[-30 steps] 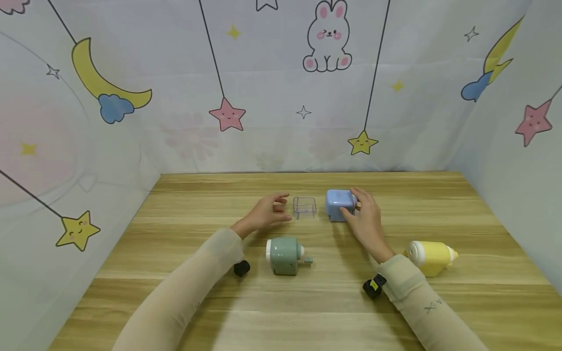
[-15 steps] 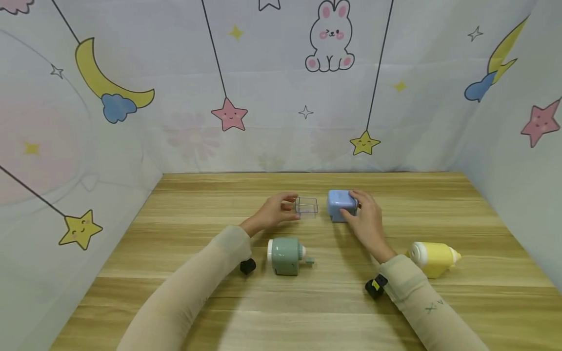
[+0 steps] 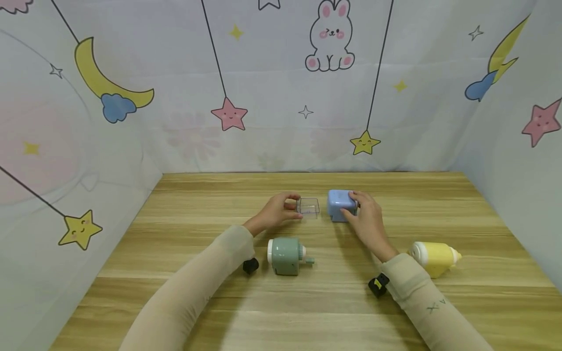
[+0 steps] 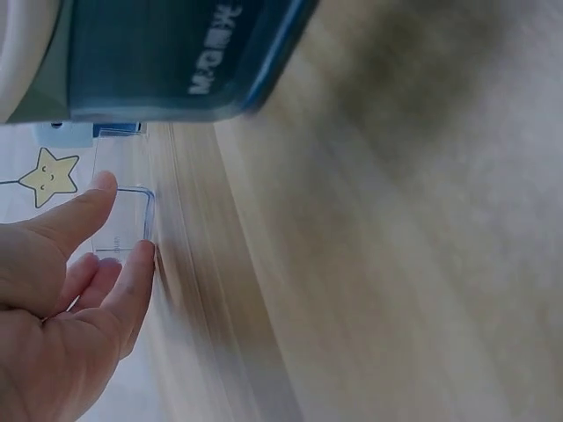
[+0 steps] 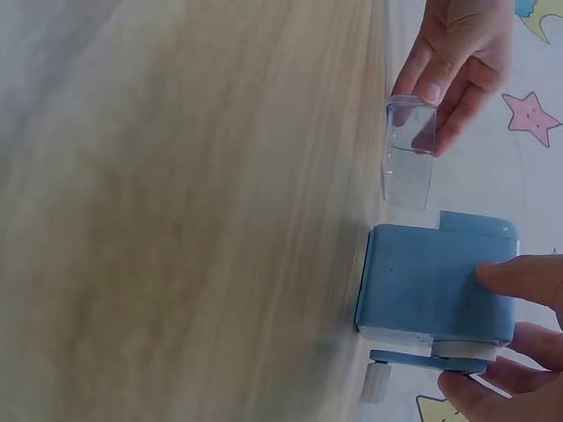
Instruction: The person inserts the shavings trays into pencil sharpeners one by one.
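Observation:
My left hand (image 3: 276, 210) pinches the left end of a small clear plastic shavings tray (image 3: 310, 205) between thumb and fingers. In the left wrist view, the thumb and a fingertip press opposite edges of the tray (image 4: 132, 215). Just right of it stands a blue crank pencil sharpener (image 3: 339, 204), which my right hand (image 3: 369, 217) grips from its crank side. From the right wrist, the sharpener (image 5: 431, 286) shows its crank at the bottom, with the tray's free end a short gap away from its other side.
A green crank pencil sharpener (image 3: 285, 256) stands nearer, between the forearms. To the right, a yellow sharpener-like object (image 3: 434, 258) with a white round end sits beside the right sleeve. Cartoon-printed cloth walls (image 3: 272, 151) border the wooden table (image 3: 298, 312).
My left hand has moved right to the clear tray and taken hold of its end. The right hand stays on the blue sharpener, which has hardly moved.

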